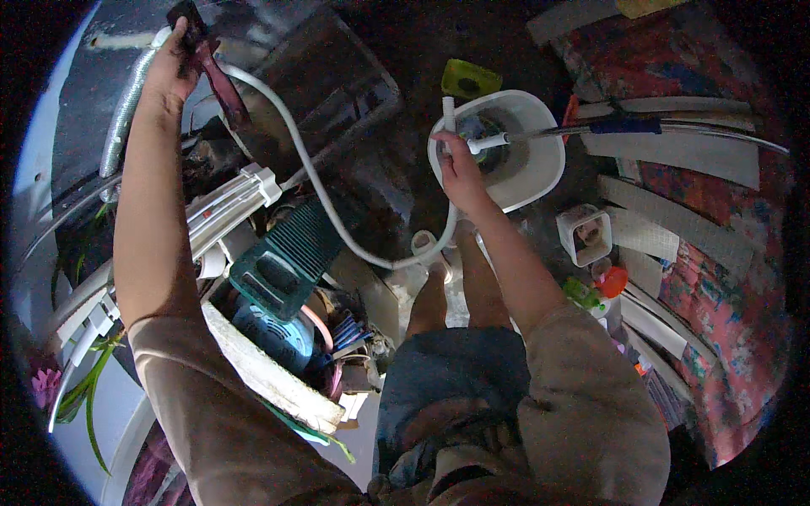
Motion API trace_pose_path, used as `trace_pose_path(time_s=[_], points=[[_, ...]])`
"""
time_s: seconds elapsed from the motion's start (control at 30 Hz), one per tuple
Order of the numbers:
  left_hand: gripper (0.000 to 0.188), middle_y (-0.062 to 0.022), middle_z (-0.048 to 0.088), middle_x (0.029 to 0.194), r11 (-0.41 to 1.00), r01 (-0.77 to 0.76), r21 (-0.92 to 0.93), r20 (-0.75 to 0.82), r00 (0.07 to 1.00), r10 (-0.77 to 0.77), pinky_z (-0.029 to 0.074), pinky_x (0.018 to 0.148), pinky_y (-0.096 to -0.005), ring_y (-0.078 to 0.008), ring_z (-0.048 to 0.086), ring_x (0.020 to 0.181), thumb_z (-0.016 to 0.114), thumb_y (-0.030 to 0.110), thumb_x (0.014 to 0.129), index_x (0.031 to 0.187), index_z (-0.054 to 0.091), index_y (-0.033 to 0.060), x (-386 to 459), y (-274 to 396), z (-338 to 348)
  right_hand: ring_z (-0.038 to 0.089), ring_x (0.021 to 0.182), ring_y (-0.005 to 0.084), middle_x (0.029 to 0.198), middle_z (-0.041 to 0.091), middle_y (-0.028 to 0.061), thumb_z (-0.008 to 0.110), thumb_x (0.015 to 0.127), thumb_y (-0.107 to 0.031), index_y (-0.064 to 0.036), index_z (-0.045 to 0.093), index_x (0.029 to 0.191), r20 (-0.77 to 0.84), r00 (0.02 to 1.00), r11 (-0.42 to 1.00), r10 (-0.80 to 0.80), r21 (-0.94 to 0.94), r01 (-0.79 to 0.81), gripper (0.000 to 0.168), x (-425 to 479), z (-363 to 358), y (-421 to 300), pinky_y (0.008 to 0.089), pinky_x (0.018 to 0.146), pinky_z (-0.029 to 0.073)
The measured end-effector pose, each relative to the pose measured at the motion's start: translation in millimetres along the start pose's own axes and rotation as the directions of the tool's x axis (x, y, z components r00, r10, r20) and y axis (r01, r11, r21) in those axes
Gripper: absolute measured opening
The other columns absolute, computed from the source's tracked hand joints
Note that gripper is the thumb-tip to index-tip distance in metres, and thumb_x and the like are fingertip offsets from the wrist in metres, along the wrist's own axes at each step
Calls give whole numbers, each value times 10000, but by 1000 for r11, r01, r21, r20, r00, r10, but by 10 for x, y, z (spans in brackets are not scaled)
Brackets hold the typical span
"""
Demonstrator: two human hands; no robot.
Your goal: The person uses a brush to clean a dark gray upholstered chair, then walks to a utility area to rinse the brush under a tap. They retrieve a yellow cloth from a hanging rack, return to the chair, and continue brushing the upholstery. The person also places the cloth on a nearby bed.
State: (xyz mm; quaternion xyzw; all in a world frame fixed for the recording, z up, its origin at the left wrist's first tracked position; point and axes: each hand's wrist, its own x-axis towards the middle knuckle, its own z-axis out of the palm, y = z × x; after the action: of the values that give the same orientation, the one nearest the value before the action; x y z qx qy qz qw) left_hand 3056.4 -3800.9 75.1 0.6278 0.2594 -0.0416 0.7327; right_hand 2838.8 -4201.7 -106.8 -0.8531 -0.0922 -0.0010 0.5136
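At the upper left, my left hand (172,66) is closed around a dark object with a maroon handle (221,88); its exact kind is unclear. A silvery sleeve or hose (130,111) hangs beside that wrist. My right hand (462,171) grips a white plastic pipe fitting (487,144) and the ribbed end of a pale flexible hose (448,111), over the left rim of a white plastic bucket (531,190). The hose loops down and back up toward the left hand. Whatever lies at the bucket's bottom is hard to make out.
A yellow-green tray (471,79) lies beyond the bucket; a small white container (585,235) stands right of it. A metal rod (563,131) extends rightward. Left are a dark green ridged plastic item (278,265), a blue round item (275,335) and white rails (228,212). Floral fabric (715,303) lies right.
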Motion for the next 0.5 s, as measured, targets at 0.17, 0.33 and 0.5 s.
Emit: trace_pose_path(time_s=[0.17, 0.33, 0.5], points=[[362, -135, 642, 996, 980, 199, -28, 298, 937, -182, 495, 643, -278, -247, 613, 801, 613, 194, 878, 1163, 509, -2, -337, -953, 832, 417, 497, 97, 734, 469, 9, 422, 914, -34, -99, 517, 1179, 280, 858, 755, 430, 409, -512, 289, 272, -392, -163, 246, 472, 384], [324, -130, 633, 856, 920, 335, -205, 125, 941, -315, 456, 490, -329, -219, 593, 641, 660, 130, 828, 1092, 499, 33, -397, -2232, 1654, 363, 440, 64, 695, 435, -4, 433, 918, -71, -112, 543, 1160, 537, 665, 412, 520, 524, -745, 269, 642, -750, -698, 219, 386, 331], [321, -112, 600, 756, 796, 602, -62, -4, 797, -604, 443, 453, -345, -227, 571, 569, 660, 282, 844, 983, 499, 42, -326, -2496, 2572, 364, 454, 60, 716, 439, -9, 432, 902, -77, -120, 557, 1150, 497, 665, 508, 557, 430, -746, 281, 902, -1035, -626, 220, 393, 319]])
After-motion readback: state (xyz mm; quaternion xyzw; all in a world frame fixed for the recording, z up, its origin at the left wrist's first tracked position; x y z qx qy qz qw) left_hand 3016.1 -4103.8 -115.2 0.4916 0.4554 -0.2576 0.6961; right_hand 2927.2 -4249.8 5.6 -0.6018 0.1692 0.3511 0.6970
